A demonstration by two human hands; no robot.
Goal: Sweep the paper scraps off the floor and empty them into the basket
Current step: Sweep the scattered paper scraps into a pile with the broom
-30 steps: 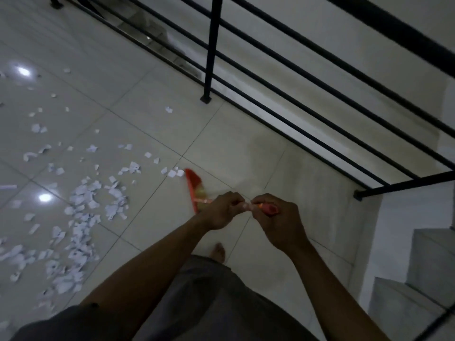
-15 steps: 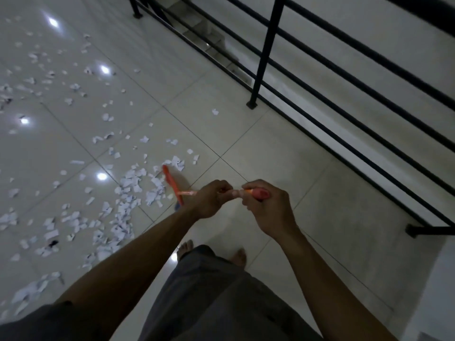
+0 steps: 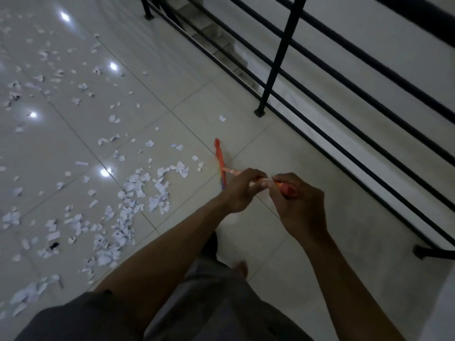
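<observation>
White paper scraps litter the pale grey, glossy tiled floor at left. The broom is orange-red, with some blue low on its head. Black railing bars run at far right; the shorts are grey.

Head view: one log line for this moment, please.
phase: sweep | left hand: grips broom | right hand: grips broom end | broom head: right of scraps | basket: unseen

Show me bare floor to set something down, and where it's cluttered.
Bare: the tiles between the broom head and the black railing, right of the right hand, bar one lone scrap beside the railing. Crowded: left of the broom head, where paper scraps litter the floor densely.
</observation>
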